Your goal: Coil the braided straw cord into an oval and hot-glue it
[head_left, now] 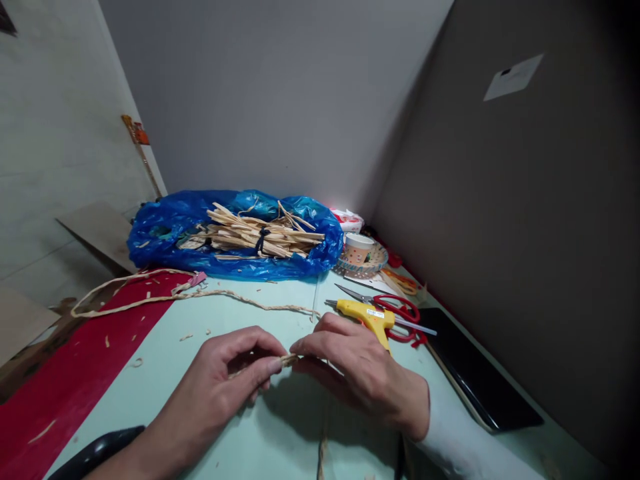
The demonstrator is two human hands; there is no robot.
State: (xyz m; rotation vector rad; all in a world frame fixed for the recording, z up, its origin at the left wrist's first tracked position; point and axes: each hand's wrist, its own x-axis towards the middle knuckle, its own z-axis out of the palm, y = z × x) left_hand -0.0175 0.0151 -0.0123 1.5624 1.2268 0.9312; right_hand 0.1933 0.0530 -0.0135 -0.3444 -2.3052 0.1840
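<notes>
beside one glue gun [364, 315], two hands [235, 367] [353, 357] pinch perhaps one braid [289, 360].

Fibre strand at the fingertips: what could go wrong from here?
The fibre strand is thin and pinched by the fingertips of the left hand, so it might slip or loosen. The yellow glue gun lies close beyond the right hand, which could knock it. The long cord loops loosely across the red strip, so it may snag.
</notes>
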